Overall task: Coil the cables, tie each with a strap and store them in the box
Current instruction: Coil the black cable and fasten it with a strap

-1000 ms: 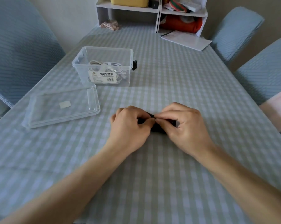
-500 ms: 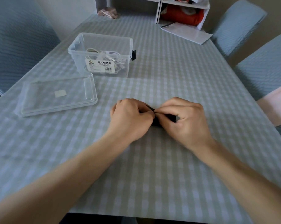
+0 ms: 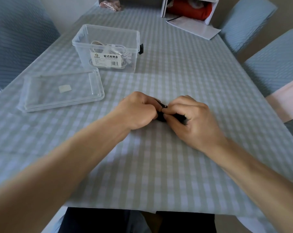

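- Both hands meet mid-table: left hand (image 3: 136, 111) and right hand (image 3: 191, 118) curl round a small black cable (image 3: 160, 117), pinching it.
- Clear box (image 3: 107, 47) with white cables (image 3: 115, 49) sits far left, lid (image 3: 61, 91) beside it.
- Bare table (image 3: 159, 165) lies near.

Both hands, left (image 3: 136, 111) and right (image 3: 191, 118), have drawn slightly apart, exposing more of the black cable (image 3: 160, 116).
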Demonstrator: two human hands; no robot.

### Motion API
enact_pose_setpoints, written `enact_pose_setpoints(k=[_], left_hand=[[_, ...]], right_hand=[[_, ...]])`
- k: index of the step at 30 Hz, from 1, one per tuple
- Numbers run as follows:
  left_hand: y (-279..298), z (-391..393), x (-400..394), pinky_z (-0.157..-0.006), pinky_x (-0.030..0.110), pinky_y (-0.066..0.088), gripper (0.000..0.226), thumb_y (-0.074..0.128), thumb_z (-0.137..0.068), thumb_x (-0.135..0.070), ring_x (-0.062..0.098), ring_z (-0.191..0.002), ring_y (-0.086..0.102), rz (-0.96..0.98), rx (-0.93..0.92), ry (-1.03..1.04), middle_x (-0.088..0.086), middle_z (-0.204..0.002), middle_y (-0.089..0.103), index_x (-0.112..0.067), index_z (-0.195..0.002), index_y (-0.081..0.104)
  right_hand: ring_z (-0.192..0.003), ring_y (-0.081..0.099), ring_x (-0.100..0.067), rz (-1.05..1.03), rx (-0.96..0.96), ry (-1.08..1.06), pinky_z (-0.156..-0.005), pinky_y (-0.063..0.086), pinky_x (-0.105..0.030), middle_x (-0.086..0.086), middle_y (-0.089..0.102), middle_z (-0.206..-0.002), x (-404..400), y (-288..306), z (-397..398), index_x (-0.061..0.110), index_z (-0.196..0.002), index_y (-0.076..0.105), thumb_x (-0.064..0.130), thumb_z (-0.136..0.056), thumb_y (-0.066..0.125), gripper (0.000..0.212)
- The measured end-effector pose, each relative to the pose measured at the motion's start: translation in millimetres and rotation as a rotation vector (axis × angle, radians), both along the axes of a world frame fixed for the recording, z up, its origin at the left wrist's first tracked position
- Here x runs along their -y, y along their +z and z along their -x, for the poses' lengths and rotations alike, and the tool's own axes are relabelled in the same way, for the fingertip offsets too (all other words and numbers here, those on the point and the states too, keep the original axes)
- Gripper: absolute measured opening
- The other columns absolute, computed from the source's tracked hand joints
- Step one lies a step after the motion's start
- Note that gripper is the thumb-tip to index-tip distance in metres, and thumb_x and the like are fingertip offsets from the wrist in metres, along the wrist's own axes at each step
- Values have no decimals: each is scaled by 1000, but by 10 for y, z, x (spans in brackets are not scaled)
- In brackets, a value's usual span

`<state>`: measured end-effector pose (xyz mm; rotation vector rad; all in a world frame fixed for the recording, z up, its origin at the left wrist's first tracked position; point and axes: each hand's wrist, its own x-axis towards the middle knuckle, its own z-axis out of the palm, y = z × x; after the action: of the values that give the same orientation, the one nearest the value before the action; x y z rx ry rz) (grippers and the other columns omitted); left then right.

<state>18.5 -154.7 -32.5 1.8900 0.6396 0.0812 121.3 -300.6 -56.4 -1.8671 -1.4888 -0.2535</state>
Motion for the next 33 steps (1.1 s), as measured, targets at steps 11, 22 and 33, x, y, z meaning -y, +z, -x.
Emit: enact_pose_setpoints(k=[11,22,33], left_hand=[[-53,49,134,-107,34,43,28,67,-86,-22,6,-114,59,-8,149,109,-33,-91,69,-43,-70,77],[38,68,141,-75,10,47,14,73,-87,-22,-6,-86,65,-8,238,101,-17,-93,72,-23,-75,79],[-61,127,122,-107,40,37,9,59,-84,-35,11,-130,38,-529,381,4,-21,-124,50,-39,-78,66]], right_hand=[[-96,53,-15,64,36,34,-87,40,-20,4,65,-98,226,-22,29,12,-114,74,11,-90,57,30],[-103,66,-17,-67,-470,48,-88,50,-24,9,72,-99,241,117,-2,19,-102,76,6,-88,59,25],[-94,72,-6,192,-785,-5,-91,56,-30,7,77,-97,72,338,-26,19,-111,75,17,-97,62,20]])
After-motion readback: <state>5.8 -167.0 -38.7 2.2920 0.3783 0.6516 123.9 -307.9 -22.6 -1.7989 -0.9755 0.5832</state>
